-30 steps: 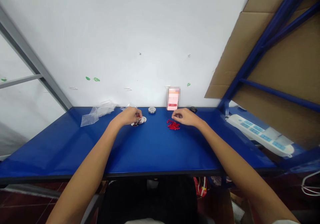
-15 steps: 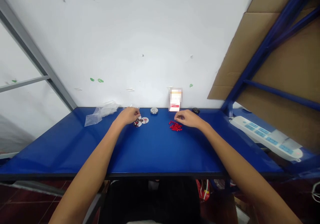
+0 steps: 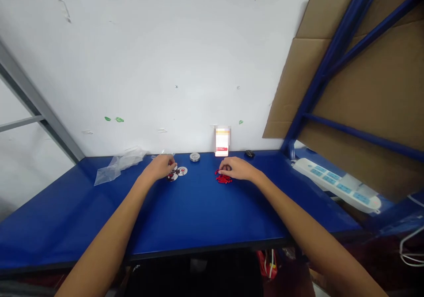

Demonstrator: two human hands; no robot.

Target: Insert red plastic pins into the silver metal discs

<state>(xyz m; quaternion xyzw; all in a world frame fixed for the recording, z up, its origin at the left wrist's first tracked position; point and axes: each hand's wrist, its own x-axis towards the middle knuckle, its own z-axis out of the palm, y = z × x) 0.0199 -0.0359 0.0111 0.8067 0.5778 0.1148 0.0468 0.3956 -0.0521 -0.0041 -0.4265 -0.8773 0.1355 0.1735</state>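
Discs (image 3: 182, 171) overlapping on table (image 3: 205, 217), left hand (image 3: 161, 166) bent over them, grip: can't tell | red pieces (image 3: 224, 179) heaped to their right, right hand (image 3: 236, 169) at heap edge, pinch: can't tell | risk: heap may scatter if brushed; discs may slide or lift doubled if they cling together

You can read no text: the phone (image 3: 221, 142) is blurred (its red bar (image 3: 221, 149) too), and discs (image 3: 182, 171) left of the phone are illegibly small.
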